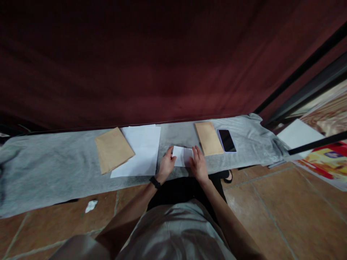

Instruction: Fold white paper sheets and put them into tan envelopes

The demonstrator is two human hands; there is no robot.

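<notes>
A small folded white paper (181, 156) lies on a grey cloth (54, 169) spread over the floor. My left hand (166, 165), with a black band at the wrist, rests on the paper's left edge, fingers stretched along it. My right hand (198, 164) lies flat on the paper's right part, fingers extended. Both hands press the paper down. To the left sits a stack of white sheets (143, 150) with a brown envelope (113, 148) partly over it. Another brown envelope (208, 138) lies just right of my right hand.
A dark phone (227, 140) lies right of the second envelope. A dark red curtain (151, 61) hangs behind the cloth. A scrap of white paper (91, 206) lies on the brown tiles. White sheets (298, 133) and a colourful printed sheet (328, 160) lie at far right.
</notes>
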